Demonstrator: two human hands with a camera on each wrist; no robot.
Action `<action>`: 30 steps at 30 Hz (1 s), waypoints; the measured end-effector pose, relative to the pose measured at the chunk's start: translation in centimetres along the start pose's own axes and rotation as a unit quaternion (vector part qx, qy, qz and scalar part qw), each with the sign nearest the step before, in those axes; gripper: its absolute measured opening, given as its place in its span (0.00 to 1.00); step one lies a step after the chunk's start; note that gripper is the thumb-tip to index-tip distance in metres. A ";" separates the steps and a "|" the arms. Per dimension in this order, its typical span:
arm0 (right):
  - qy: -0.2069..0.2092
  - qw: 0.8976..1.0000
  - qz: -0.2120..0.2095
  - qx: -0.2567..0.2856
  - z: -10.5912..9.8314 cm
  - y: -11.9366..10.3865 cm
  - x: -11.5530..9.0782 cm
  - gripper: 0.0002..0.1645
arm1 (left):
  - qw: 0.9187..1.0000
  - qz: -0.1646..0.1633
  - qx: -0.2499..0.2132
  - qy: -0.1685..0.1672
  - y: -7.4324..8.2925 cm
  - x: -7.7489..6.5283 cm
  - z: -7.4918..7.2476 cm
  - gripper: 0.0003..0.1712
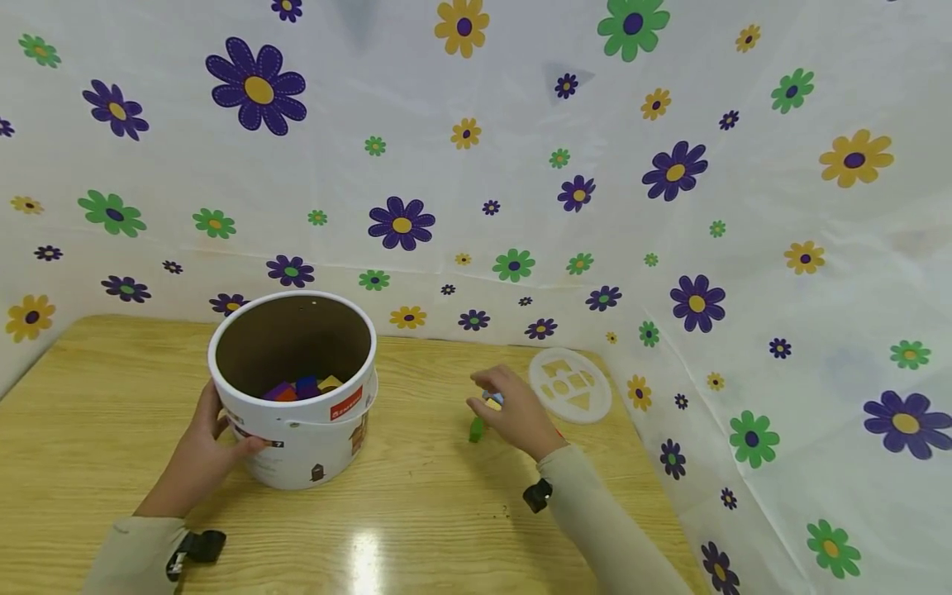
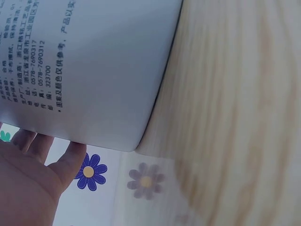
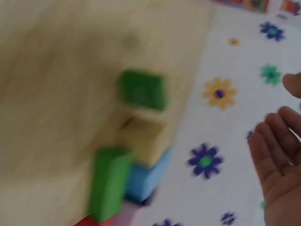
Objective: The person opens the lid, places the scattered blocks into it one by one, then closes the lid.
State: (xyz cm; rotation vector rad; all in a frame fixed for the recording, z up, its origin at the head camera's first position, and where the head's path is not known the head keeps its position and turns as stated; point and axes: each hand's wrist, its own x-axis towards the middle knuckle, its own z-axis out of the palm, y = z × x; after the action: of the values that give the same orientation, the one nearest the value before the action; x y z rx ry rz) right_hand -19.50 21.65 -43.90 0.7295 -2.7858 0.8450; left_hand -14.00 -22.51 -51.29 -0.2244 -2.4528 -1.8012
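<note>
My left hand (image 1: 208, 454) holds a white bucket (image 1: 301, 450) by its side, the thumb on the front and the fingers around the left. Inside the bucket lie several toy blocks (image 1: 284, 392) in purple, red, blue and yellow. Palm down, my right hand (image 1: 516, 411) hovers over a small group of blocks, its fingers relaxed and nothing held. In the right wrist view the group is blurred: a long green block (image 3: 110, 183), a wood-coloured block (image 3: 143, 141), a blue block (image 3: 146, 179), a red block (image 3: 98, 221) and a separate green block (image 3: 143, 89).
Right of the blocks, a white disc with shaped cut-outs (image 1: 601, 405) lies on the wooden table (image 1: 424, 512). White sheeting with printed flowers (image 1: 416, 173) closes off the table's back and right side. Light glares off the table's front.
</note>
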 end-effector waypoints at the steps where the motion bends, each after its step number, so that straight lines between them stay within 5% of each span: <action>1: -0.019 1.000 0.014 -0.005 0.1 0.9 -0.7 0.22 | 1.000 0.000 0.001 0.000 0.0 0.0 0.0 0.61; 8: -0.089 0.994 0.056 -0.039 1.6 4.2 -3.3 0.22 | 1.000 0.004 0.005 0.000 0.2 0.0 -0.1 0.60; 30: -0.092 0.993 0.056 -0.038 3.2 4.8 -3.1 0.16 | 1.000 0.003 0.001 0.008 0.4 -0.1 0.1 0.61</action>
State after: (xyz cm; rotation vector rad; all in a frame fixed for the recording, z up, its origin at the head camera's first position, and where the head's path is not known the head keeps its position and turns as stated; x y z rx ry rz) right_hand -19.10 24.58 -49.71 0.6743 -3.0287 0.7200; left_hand -13.84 -22.25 -50.96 -0.2158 -2.4401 -1.7912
